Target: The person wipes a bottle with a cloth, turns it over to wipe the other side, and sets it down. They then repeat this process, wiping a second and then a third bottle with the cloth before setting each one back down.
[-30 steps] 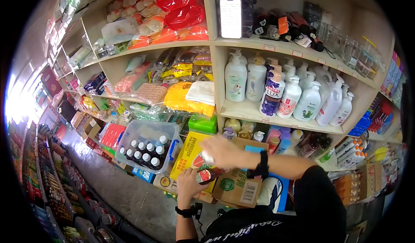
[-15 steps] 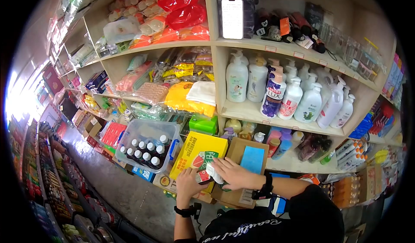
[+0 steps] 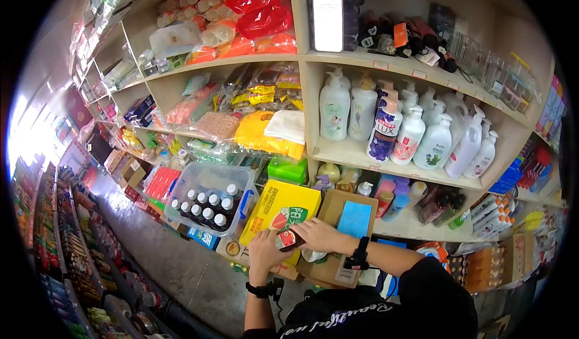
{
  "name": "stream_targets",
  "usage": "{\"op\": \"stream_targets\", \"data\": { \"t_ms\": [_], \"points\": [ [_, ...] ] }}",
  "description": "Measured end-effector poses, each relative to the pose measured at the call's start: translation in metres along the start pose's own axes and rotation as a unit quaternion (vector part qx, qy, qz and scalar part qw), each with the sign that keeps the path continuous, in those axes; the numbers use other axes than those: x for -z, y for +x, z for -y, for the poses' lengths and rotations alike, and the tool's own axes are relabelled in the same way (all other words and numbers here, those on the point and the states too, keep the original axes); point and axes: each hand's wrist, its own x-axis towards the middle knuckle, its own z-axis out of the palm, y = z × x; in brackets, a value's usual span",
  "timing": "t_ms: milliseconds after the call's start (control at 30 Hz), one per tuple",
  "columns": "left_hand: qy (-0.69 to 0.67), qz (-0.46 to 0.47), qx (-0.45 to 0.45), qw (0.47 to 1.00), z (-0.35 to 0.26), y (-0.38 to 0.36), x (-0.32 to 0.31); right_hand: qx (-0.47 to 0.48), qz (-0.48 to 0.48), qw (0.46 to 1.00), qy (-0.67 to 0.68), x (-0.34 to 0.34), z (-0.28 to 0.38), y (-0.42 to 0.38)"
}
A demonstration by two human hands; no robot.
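A small dark bottle with a red and white label (image 3: 288, 240) lies sideways between my two hands, above the yellow box. My left hand (image 3: 269, 252) is closed around its left end. From the other side, my right hand (image 3: 319, 235) grips the right end, with the fingertips partly hidden. Below my right hand, a white cloth (image 3: 312, 255) lies at the left of an open cardboard box (image 3: 330, 201). That box also holds a light blue packet (image 3: 354, 218). Under the bottle is a yellow box (image 3: 271, 209) with red and green print.
Left of the yellow box, a clear plastic bin (image 3: 202, 173) with blue handles holds several dark, white-capped bottles (image 3: 208, 213). Behind stand shelves with pump bottles (image 3: 386, 128), bagged goods (image 3: 265, 92) and a lit phone (image 3: 328, 24). A grey floor aisle (image 3: 139, 230) runs at left.
My right hand has let go of the white cloth, which now lies in the cardboard box, and has taken hold of the bottle's right end. The bottle's label now shows more fully.
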Motion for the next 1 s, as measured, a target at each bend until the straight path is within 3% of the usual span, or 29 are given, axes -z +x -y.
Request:
{"op": "stream_targets", "data": {
  "t_ms": [133,200,367,600,700,733,833,967,1000],
  "points": [
    [0.016,0.036,0.010,0.999,-0.001,0.002,0.003,0.054,-0.055,0.997,0.001,-0.003,-0.012,-0.003],
    [0.014,0.008,-0.017,1.000,0.002,0.003,-0.001,0.076,-0.112,0.991,0.001,-0.012,-0.014,-0.005],
    [0.015,0.005,-0.013,1.000,0.012,-0.004,-0.018,0.051,-0.162,0.985,-0.025,-0.033,-0.013,-0.009],
    [0.012,0.026,0.027,0.999,0.007,-0.002,-0.011,0.011,-0.103,0.980,0.171,0.005,-0.013,0.000],
    [0.015,0.029,0.030,0.999,0.008,-0.002,-0.010,-0.050,-0.197,0.962,0.183,0.012,-0.007,-0.021],
    [0.012,0.030,0.031,0.999,0.007,-0.002,-0.010,-0.032,-0.171,0.957,0.231,0.015,-0.009,-0.032],
    [0.005,0.029,0.034,0.999,0.006,-0.001,-0.010,0.073,-0.012,0.977,0.198,0.033,-0.003,-0.044],
    [-0.005,0.038,0.026,0.999,0.007,0.001,-0.008,0.118,0.118,0.984,0.060,0.010,-0.009,-0.073],
    [-0.009,0.038,0.025,0.999,0.008,0.002,-0.008,0.111,0.109,0.983,0.095,0.010,-0.010,-0.072]
  ]
}}
